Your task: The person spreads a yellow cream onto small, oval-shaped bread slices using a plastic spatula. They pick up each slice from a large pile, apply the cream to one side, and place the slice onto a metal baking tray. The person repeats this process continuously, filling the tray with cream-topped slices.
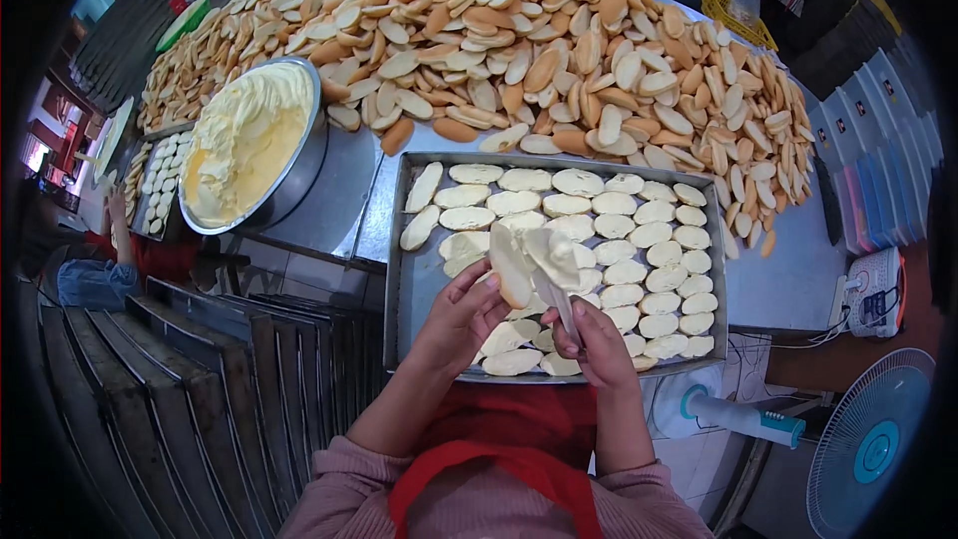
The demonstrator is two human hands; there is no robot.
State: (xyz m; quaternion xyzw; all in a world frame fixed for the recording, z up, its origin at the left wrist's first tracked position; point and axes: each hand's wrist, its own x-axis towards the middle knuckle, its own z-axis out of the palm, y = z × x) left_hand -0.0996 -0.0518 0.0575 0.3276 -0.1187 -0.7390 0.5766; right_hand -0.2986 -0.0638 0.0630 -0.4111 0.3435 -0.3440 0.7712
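My left hand [457, 317] holds an oval slice of bread [511, 277] upright between thumb and fingers, above a metal baking tray [393, 279]. In my right hand [601, 341] is a spatula [565, 315], its blade loaded with pale cream [555, 256] and close against the slice's right side. Whether blade and slice touch, I cannot tell. Rows of cream-topped bread slices [621, 272] lie in the tray under my hands. At the left, a large metal bowl [315, 155] stands tilted, heaped with pale yellow cream [244, 145].
A big pile of bread slices [559, 60] covers the table behind the tray. Stacked dark trays [190, 379] fill the lower left. Plastic containers [878, 140] and a fan [873, 449] stand at the right. Another person [95, 265] is at the far left.
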